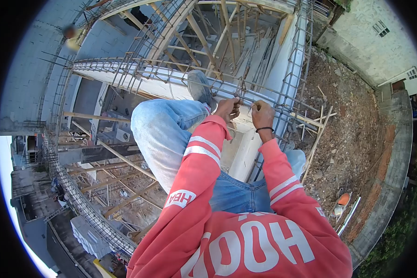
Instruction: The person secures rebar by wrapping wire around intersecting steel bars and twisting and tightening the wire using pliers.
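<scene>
My left hand [228,109] is closed, its fingers curled in at the steel reinforcing bars [282,98] along the top of the wall. Beside it, a small gap away, my right hand [263,115] is pinched closed over the same bars, with a black band on its wrist. Whatever the fingertips grip is too small to make out. A thin upright bunch of wire or bar ends [242,85] stands just beyond my left hand. My shoe [199,86] rests on the wall top beside the rebar cage [139,69].
Below on the left are wooden props [118,157] and open drops between the walls. Rubble ground [343,120] lies far down on the right, bounded by a curved block wall [401,134]. Another person [73,41] is at the upper left. Loose bar ends [55,60] stick out there.
</scene>
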Available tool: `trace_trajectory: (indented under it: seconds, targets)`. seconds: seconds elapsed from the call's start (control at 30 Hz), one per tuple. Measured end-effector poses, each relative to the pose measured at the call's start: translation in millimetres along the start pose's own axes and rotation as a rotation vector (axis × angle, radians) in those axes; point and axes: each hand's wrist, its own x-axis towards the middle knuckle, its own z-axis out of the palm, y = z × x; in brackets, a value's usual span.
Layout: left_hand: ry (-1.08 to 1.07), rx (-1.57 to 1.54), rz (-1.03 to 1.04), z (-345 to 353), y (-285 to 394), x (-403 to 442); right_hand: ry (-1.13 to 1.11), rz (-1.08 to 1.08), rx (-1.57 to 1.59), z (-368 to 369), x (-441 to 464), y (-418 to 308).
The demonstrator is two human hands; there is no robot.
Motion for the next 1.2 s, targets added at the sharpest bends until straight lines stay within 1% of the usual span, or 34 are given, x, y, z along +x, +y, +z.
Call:
trace_trajectory:
  seconds: [0.03, 0.07, 0.1, 0.13, 0.17, 0.2, 0.23, 0.3, 0.37, 0.43, 0.47, 0.53, 0.57, 0.6, 0.63, 0.7, 0.73, 0.77, 0.8, 0.83, 0.87, 0.9, 0.97, 1.0, 1.03, 1.07, 1.1, 1.17, 1.2]
  targets:
    - [0.037, 0.104, 0.04, -0.9, 1.0, 6.1, 0.075, 0.092, 0.015, 18.5, -13.1, 10.2]
    - [0.09, 0.301, 0.182, -3.4, 0.9, 11.1, 0.152, 0.189, 0.028, 38.8, -26.0, 21.6]
    - [0.085, 0.305, 0.181, 3.6, 0.9, 2.9, -0.031, 0.418, 0.24, 63.2, -36.2, 31.7]
    - [0.394, 0.741, 0.437, 15.7, 1.5, -14.4, -0.129, 0.615, 0.443, 73.9, -44.7, 19.7]
    - [0.703, 1.175, 0.706, 26.6, 5.2, -25.0, -0.122, 0.639, 0.734, 72.6, -50.7, -1.0]
    - [0.546, 1.254, 0.557, 28.1, 15.0, -28.0, -0.095, 0.598, 0.777, 88.1, -53.0, 1.8]
    - [0.528, 1.271, 0.584, 32.6, 26.1, -39.7, -0.126, 0.593, 0.738, 85.4, -52.0, -1.9]
    - [0.517, 1.41, 0.474, 37.6, 35.7, -67.1, -0.291, 0.856, 1.159, 77.0, -50.9, -0.8]
    - [0.559, 1.336, 0.406, 34.8, 42.4, -59.0, -0.422, 0.92, 1.283, 56.8, -50.8, 9.4]
    - [0.047, 0.781, 0.059, -1.3, 37.8, -10.7, -0.564, 0.992, 1.483, 44.2, -48.9, 20.0]
    - [0.025, 0.784, 0.067, -7.8, 29.7, -5.4, -0.603, 1.021, 1.584, 42.7, -48.7, 22.0]
    - [-0.307, 0.059, -0.107, -24.1, 6.5, -4.6, -0.658, 1.056, 1.775, 47.0, -52.3, 19.4]
    - [-0.323, 0.07, -0.1, -32.8, -2.6, 4.5, -0.673, 1.058, 1.863, 49.8, -55.0, 17.0]
    - [-0.397, -0.087, -0.102, -41.8, -13.0, 14.8, -0.748, 0.968, 1.964, 62.1, -58.3, 30.5]
    - [-0.465, -0.25, -0.105, -46.3, -18.1, 20.4, -0.748, 0.959, 1.96, 49.4, -55.5, 21.8]
    - [-0.439, -0.31, -0.098, -35.4, -21.8, 6.7, -0.515, 0.768, 0.926, 15.0, -59.2, -7.7]
    - [-0.462, -0.469, -0.138, -35.0, -26.3, 10.0, -0.469, 0.515, 0.648, 12.3, -62.0, 6.4]
    - [-0.479, -0.639, -0.174, -35.1, -32.5, 11.4, -0.244, 0.078, 0.181, 0.2, -68.8, 17.5]
    - [-0.501, -0.731, -0.187, -28.2, -31.3, -4.3, -0.052, -0.002, 0.213, -24.8, -72.3, 12.5]
    - [-0.612, -0.735, -0.169, -32.8, -36.6, 2.5, 0.098, 0.056, 0.25, -62.0, -75.0, -5.4]
    - [-0.697, -0.679, -0.161, -35.7, -37.8, 11.9, 0.273, 0.071, 0.141, -84.1, -77.9, 0.4]
    - [-0.607, -0.627, -0.152, -31.4, -33.3, 4.6, 0.412, 0.056, 0.052, -97.8, -83.0, 25.0]
    - [-0.629, -0.582, -0.191, -29.5, -27.3, 0.8, 0.456, 0.199, 0.011, -127.0, -89.2, 49.9]
    - [-0.616, -0.601, -0.179, -32.4, -28.5, 7.4, 0.433, 0.188, 0.015, -132.4, -91.9, 71.1]
    - [-0.67, -0.532, -0.194, -36.5, -30.6, 18.7, 0.384, 0.165, -0.034, -128.8, -94.9, 98.6]
    - [-0.724, -0.463, -0.211, -38.0, -30.1, 26.9, 0.334, 0.142, -0.085, -121.2, -96.1, 115.6]
    - [-0.716, -0.48, -0.204, -36.5, -25.9, 32.5, 0.317, 0.135, -0.087, -112.3, -95.9, 121.1]
    - [-0.311, -0.046, -0.105, -31.4, -21.4, 37.8, 0.27, 0.045, 0.071, -96.6, -95.6, 122.9]
    - [-0.305, -0.062, -0.107, -25.9, -17.7, 28.5, 0.287, 0.071, 0.053, -98.4, -95.5, 104.0]
